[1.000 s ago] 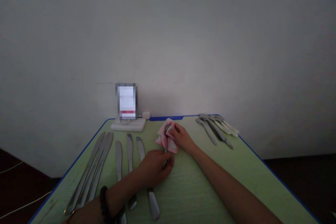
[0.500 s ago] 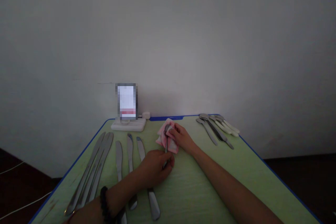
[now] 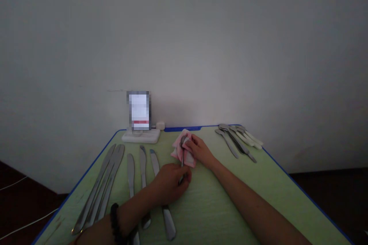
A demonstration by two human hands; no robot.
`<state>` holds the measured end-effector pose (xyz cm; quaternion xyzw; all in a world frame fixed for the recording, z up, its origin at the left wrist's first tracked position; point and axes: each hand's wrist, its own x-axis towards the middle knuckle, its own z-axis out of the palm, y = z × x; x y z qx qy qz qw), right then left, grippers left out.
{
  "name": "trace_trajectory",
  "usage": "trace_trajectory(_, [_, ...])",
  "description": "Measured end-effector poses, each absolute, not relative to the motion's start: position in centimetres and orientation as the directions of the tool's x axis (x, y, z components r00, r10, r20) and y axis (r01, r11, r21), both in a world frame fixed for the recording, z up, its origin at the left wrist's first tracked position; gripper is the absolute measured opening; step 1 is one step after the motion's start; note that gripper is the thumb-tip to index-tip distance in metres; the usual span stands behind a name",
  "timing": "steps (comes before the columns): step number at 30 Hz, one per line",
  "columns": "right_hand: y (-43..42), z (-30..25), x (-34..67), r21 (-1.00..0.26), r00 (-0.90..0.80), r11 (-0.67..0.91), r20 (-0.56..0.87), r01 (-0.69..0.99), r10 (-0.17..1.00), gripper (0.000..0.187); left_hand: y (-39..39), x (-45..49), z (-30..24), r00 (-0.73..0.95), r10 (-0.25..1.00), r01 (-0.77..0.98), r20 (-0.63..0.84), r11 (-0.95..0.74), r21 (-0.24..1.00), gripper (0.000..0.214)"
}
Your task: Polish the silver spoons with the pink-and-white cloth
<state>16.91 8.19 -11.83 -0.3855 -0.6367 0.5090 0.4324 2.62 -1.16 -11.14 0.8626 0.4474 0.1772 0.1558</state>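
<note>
My left hand (image 3: 174, 182) is closed around the handle of a metal spoon (image 3: 182, 157), whose bowl points away from me. The bowl lies against a pink and white cloth (image 3: 188, 159). My right hand (image 3: 200, 151) pinches that cloth at the right side of the bowl, fingers partly hidden in its folds. Under and beside my left forearm lie several table knives, the nearest being a knife with a broad handle (image 3: 169, 224).
Three long knives (image 3: 99, 187) lie together at the left. Several spoons (image 3: 234, 138), some white-handled, are grouped at the back right. A phone (image 3: 140, 111) stands on a white stand (image 3: 140, 136) by the wall. The green table (image 3: 218, 206) has a blue edge.
Almost nothing differs. Both hands keep their hold on the spoon and the cloth, and the whole view has shifted very slightly.
</note>
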Motion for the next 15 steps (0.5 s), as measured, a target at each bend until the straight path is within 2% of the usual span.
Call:
trace_trajectory(10, [8.02, -11.61, 16.94, -0.993, -0.321, 0.114, 0.118, -0.029, 0.940, 0.010, -1.14, 2.66, -10.90, 0.535, 0.833, 0.724, 0.140, -0.538, 0.431, 0.016])
trace_trajectory(15, [8.50, -12.12, 16.96, -0.957, -0.282, -0.059, 0.024, -0.284, 0.959, 0.017, -1.13, 2.57, -10.88, 0.495, 0.861, 0.706, 0.119, -0.479, 0.522, 0.018])
